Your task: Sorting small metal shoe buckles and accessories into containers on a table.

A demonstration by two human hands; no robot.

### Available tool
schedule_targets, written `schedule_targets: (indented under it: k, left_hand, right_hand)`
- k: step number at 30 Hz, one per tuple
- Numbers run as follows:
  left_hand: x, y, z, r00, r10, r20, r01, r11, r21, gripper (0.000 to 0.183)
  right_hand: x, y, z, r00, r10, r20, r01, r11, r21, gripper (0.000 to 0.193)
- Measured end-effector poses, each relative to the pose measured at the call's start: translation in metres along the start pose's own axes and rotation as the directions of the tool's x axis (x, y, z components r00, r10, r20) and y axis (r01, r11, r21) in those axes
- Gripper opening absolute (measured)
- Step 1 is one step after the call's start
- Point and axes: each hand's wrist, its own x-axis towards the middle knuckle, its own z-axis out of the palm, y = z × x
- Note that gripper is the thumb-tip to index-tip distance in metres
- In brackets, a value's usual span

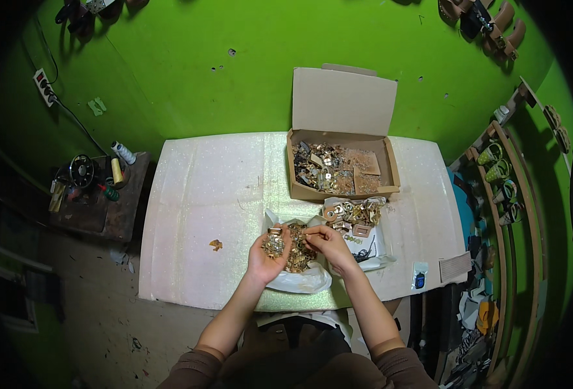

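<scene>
Gold-coloured metal fittings (pixel 275 245), small and shiny, fill the cupped palm of the person's left hand (pixel 268 249), which is turned upward with its fingers curled loosely around the heap. Just beside it, the right hand (pixel 326 241) pinches one small piece between thumb and fingertips, its other fingers bent inward. Both hands hover above an open white plastic bag (pixel 302 279) lying on a pale, speckled table (pixel 202 194); the bag holds a mound of the same brassy fittings. To the right of the hands, a second clear bag (pixel 372 249) bears larger gold buckles (pixel 351 212) spread on top. Behind these, an open cardboard box (pixel 342 104) stands with its lid raised, its floor scattered with mixed metal pieces, dark and gold. One stray fitting (pixel 216 244) lies alone on the table, left of the hands.
</scene>
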Motion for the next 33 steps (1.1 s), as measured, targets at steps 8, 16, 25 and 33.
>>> schedule_targets:
  k: [8,16,25,33]
  left_hand:
    - [0.000,0.004,-0.002,1.000,0.014,0.011,-0.013,1.000,-0.006,0.027]
    - [0.006,-0.005,-0.012,0.999,-0.023,0.050,0.017,0.993,0.117,0.029]
    - [0.009,-0.016,-0.017,0.998,-0.042,0.048,0.028,0.964,0.265,0.031]
    - [0.001,-0.009,-0.006,1.000,0.018,0.006,-0.019,0.994,0.105,0.029]
  right_hand:
    - [-0.005,-0.013,0.003,0.992,-0.121,0.035,0.126,0.954,-0.273,0.022]
    - [-0.006,-0.007,0.020,0.899,-0.415,0.140,0.405,0.666,-0.626,0.022]
    - [-0.001,0.015,0.043,0.796,-0.533,0.288,0.471,0.247,-0.847,0.024]
    - [0.002,-0.003,0.005,0.951,-0.309,-0.031,0.232,0.773,-0.590,0.016]
